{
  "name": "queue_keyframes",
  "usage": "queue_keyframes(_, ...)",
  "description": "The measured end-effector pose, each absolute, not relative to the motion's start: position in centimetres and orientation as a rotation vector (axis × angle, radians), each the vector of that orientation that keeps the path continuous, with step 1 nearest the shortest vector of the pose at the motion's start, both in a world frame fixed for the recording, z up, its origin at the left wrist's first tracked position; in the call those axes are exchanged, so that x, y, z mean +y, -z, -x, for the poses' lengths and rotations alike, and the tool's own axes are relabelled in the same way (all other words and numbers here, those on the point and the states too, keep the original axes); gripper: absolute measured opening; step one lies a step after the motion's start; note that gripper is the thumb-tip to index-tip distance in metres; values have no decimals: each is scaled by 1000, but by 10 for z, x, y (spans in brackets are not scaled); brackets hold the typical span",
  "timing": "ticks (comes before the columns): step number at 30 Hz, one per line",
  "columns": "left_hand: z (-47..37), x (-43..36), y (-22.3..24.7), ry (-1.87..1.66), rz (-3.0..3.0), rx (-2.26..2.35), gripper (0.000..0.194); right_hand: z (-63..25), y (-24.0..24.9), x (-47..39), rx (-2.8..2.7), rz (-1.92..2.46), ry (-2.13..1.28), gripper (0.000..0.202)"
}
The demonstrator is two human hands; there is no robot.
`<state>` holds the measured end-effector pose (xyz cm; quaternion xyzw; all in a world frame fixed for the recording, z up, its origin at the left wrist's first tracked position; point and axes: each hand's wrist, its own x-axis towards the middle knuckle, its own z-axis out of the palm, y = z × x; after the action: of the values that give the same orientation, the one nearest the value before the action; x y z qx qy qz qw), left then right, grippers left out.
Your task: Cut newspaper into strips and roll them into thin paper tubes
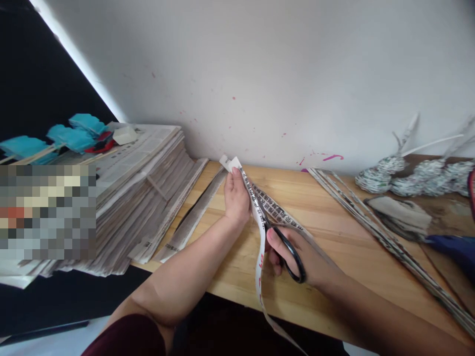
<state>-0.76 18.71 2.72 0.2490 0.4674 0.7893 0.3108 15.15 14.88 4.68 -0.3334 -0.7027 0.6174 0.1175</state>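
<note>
My left hand [237,198] is closed on the far end of a printed newspaper strip [282,210]. In my right hand [293,252] is a pair of black-handled scissors [297,267], fingers through the loops, with the blades along the strip. A narrow cut-off length of paper [260,262] with red print runs down from the blades and hangs over the table's front edge. Beside my left hand lies another folded newspaper strip [196,217] on the wooden table [334,296].
At left rises a tall stack of newspapers [148,178], with blue paper pieces [77,133] on sticks and a white block [125,135] on top. Long thin paper rods [386,242] lie at right, near woven paper pieces [382,173]. A white wall [260,74] stands behind.
</note>
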Motion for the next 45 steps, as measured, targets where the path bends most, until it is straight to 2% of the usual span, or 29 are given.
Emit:
queue_keyframes(8, -9, 170, -36, -2003, -783, 1365, 42, -151, -53, 146, -2105, 869, -1720, 64)
queue_keyframes(13, -8, 174, -31, -2012, -758, 1373, 43, -152, -49, 144, -2041, 897, -1750, 68)
queue_keyframes(21, -4, 181, -27, -2074, -613, 1179, 52, -150, -29, 142, -1790, 1086, -1923, 61)
queue_keyframes(27, 22, 192, -38, -2100, -449, 1040, 50, -153, -28, 147, -1874, 1161, -1876, 51)
queue_keyframes(30, 25, 192, -40, -2082, -489, 1058, 46, -153, -32, 147, -1928, 1170, -1841, 51)
queue_keyframes(34, 17, 188, -38, -2035, -539, 1104, 52, -152, -34, 147, -1913, 1171, -1861, 51)
queue_keyframes(40, 11, 187, -30, -2118, -671, 1219, 50, -150, -37, 146, -1988, 1062, -1797, 47)
queue_keyframes(45, -1, 181, -30, -2097, -683, 1216, 49, -149, -44, 144, -1977, 967, -1815, 54)
